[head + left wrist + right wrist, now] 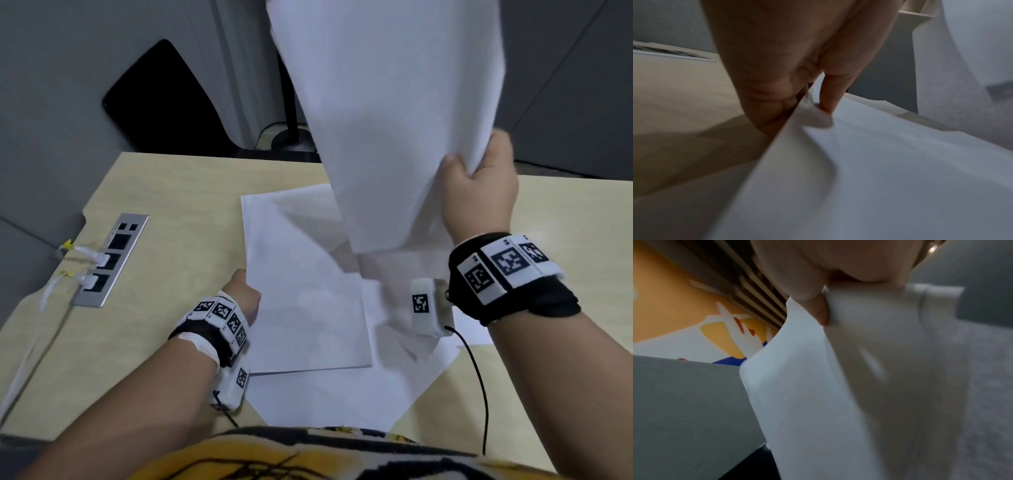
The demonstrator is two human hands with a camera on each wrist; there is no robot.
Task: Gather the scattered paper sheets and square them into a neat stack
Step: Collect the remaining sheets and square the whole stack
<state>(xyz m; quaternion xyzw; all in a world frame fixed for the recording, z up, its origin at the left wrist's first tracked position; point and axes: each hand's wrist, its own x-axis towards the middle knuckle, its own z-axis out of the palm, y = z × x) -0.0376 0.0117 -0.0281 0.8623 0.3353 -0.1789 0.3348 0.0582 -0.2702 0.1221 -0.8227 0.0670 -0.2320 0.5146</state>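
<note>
Paper sheets [308,308], plain white with no readable writing, lie overlapped and askew in the middle of a light wooden desk [178,212]; their exact count cannot be told because they cover one another. One more white sheet [383,113] is lifted upright above the pile, curving and blurred. The right hand [479,185] grasps this raised sheet at its right edge, thumb on the near face and fingers curled behind it; the right wrist view shows the thumb [818,305] pressed into the paper. The left hand [245,291] pinches the left edge of the top sheet on the pile; in the left wrist view its thumb [830,97] presses on top of the paper and its fingers sit under the edge.

Both wrists wear black bands carrying white blocks printed with black square marker codes. A thin black cable [479,377] runs from the right band across the desk. At the desk's left edge, a silver socket panel [109,260] holds two white plugs with yellow tags. Beyond the desk stand a black chair [164,96] and grey partitions. A yellow and black patterned shirt [274,459] fills the bottom of the head view.
</note>
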